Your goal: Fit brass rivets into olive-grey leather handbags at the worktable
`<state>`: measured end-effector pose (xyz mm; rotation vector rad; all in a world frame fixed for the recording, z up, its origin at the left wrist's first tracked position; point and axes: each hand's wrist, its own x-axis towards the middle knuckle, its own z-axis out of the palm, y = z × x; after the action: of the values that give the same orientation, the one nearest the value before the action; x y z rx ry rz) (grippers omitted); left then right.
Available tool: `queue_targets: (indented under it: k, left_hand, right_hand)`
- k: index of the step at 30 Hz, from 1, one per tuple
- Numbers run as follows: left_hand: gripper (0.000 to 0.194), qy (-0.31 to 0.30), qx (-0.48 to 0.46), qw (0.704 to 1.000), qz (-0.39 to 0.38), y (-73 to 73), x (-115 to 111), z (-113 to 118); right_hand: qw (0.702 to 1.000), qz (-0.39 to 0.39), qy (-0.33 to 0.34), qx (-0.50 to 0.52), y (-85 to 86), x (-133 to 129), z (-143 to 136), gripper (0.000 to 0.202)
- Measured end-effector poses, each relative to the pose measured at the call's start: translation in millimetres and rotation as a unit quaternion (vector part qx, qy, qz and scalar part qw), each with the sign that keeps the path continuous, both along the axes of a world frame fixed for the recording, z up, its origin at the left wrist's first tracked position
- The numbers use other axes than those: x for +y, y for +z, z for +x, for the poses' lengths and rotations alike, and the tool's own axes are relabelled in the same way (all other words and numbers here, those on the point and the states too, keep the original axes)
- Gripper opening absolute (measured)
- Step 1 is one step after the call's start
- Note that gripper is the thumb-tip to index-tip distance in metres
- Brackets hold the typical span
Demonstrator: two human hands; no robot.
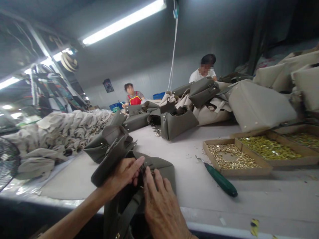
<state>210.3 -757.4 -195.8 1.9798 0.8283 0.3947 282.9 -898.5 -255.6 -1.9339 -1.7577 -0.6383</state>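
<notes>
At the table's near edge lies a dark olive-grey handbag (164, 167), its opening toward me and a strap (131, 210) hanging down in front. My left hand (126, 172) is closed on the bag's rim, thumb on top and fingers curled inside. My right hand (160, 199) grips the same rim close beside it, its fingers bent over the leather near a small metal fitting. What lies between the fingertips is hidden. Another olive-grey bag (109, 149) stands just beyond my left forearm. To the right lies a hooked tool with a green handle (220, 179).
Cardboard trays hold small gold-coloured studs (231, 157) and yellowish metal pieces (269, 147). Finished-looking dark bags (178, 121) and beige bags (259, 103) are heaped behind. Beige pieces (67, 129) pile up at left, near a fan (8, 162). Two people sit at the back.
</notes>
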Motion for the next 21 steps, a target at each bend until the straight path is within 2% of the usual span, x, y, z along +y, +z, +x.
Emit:
queue_targets:
  k: [4, 7, 10, 13, 17, 21]
  left_hand:
    - [0.049, -0.003, 0.048, 0.985, 0.168, -1.4, 1, -5]
    - [0.046, 0.006, 0.057, 0.981, 0.188, -0.9, 2, -6]
    - [0.044, 0.007, 0.059, 0.985, 0.161, -3.7, 4, -6]
    - [0.046, 0.009, 0.058, 0.991, 0.124, -7.2, 5, -5]
    - [0.041, 0.011, 0.015, 1.000, -0.013, -6.4, -1, -5]
    - [0.034, 0.004, -0.042, 0.993, -0.114, -4.4, -9, -3]
  right_hand:
    - [0.999, 0.033, -0.012, -0.007, -4.9, 0, -14, 0.048]
    - [1.000, 0.023, -0.005, 0.005, -4.2, 1, -17, 0.047]
    - [0.999, 0.009, 0.009, 0.030, -1.9, 1, -12, 0.048]
    - [0.994, -0.030, 0.025, 0.105, 6.2, -3, 1, 0.050]
    - [0.968, -0.085, 0.055, 0.230, 24.0, -10, 20, 0.049]
    - [0.950, -0.105, 0.068, 0.286, 36.8, -13, 30, 0.037]
